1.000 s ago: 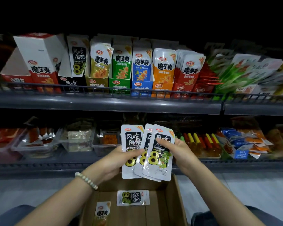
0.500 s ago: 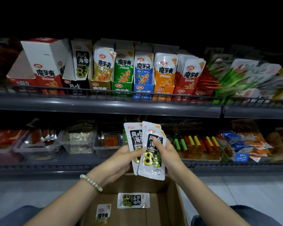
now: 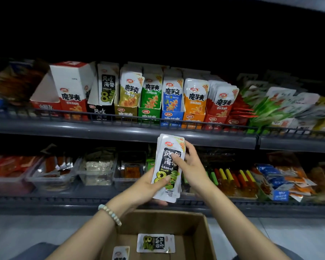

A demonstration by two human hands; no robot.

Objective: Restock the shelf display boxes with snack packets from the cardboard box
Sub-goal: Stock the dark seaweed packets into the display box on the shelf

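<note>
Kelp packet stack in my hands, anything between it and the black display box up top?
The stack, held in left hand and right hand, is lower than the upper shelf; its front lip and wire rail cross the way up to the black display box. Nothing else visible does.

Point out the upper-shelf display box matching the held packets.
The black display box, left of the yellow one: its black label with the 8 matches the packets.
</note>
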